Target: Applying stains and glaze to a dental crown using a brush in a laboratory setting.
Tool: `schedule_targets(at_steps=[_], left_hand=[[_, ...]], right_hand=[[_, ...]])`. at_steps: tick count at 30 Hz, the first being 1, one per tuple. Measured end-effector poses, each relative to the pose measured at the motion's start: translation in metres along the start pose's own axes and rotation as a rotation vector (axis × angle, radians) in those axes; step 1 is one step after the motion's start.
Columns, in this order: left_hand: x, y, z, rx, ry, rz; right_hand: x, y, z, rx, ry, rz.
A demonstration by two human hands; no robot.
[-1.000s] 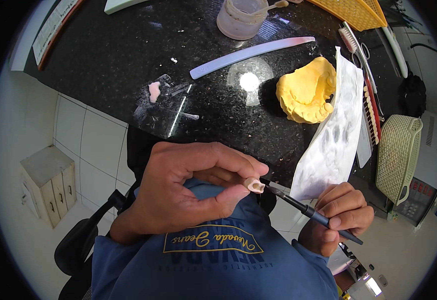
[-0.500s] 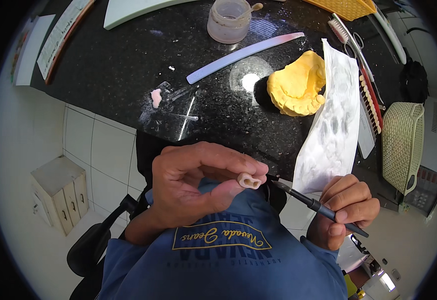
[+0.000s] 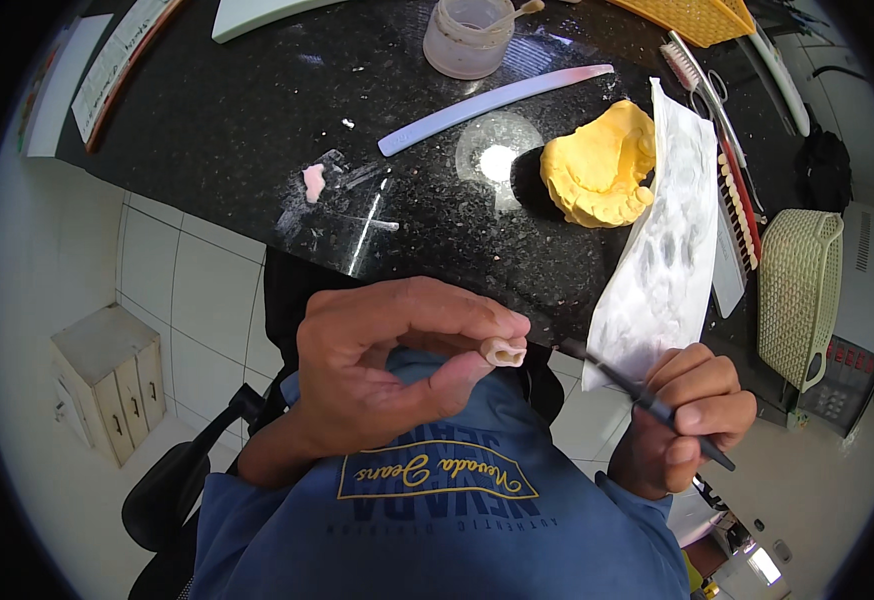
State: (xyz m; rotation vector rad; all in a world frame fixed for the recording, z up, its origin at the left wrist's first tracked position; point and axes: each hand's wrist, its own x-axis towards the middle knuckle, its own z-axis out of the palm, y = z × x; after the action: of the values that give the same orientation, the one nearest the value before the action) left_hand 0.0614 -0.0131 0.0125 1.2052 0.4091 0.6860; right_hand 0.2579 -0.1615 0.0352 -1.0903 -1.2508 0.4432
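My left hand (image 3: 377, 365) pinches a small tooth-coloured dental bridge (image 3: 503, 351) between thumb and fingers, above my lap. Its hollow inner side shows between the fingertips. To the right, my right hand (image 3: 695, 405) is closed round a slim, dark brush (image 3: 612, 377). The brush's thin tip points up and left toward the bridge, apart from it; motion smears the tip. A yellow plaster dental model (image 3: 589, 175) sits on the black worktop (image 3: 437, 215). Beside it a long, grey-smudged white paper towel (image 3: 662, 240) hangs over the near edge.
Farther back are a pale blue curved strip (image 3: 487, 108) and a cloudy jar (image 3: 455, 45) with a small stick across it. A pink scrap (image 3: 314, 183) lies at left. On the right are a tooth shade guide (image 3: 739, 215), a toothbrush (image 3: 679, 62) and a pale green basket (image 3: 799, 300).
The brush has shifted slightly and its tip now blurs, a little farther from the bridge. My left hand has moved slightly left and up, still pinching the bridge.
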Motion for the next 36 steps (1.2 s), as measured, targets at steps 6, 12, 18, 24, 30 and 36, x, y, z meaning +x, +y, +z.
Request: schedule_targets(at_steps=[6, 12, 18, 24, 30, 36], left_hand=[[0.004, 0.012, 0.001, 0.475, 0.086, 0.148], [0.011, 0.016, -0.001, 0.649, 0.002, 0.265], [0.010, 0.017, 0.002, 0.734, 0.011, 0.279], [0.007, 0.019, 0.004, 0.829, 0.005, 0.277], [0.006, 0.020, 0.005, 0.851, -0.019, 0.321], [0.004, 0.025, 0.008, 0.865, -0.059, 0.289]], right_hand=[[0.001, -0.007, 0.010, -0.102, 0.165, 0.103], [0.010, -0.004, 0.021, -0.081, 0.327, 0.144], [0.015, 0.006, 0.019, -0.011, 0.171, 0.072], [0.014, 0.008, 0.016, -0.016, 0.101, 0.069], [0.013, 0.009, 0.017, -0.009, 0.107, 0.059], [0.012, 0.008, 0.020, 0.004, 0.148, 0.079]])
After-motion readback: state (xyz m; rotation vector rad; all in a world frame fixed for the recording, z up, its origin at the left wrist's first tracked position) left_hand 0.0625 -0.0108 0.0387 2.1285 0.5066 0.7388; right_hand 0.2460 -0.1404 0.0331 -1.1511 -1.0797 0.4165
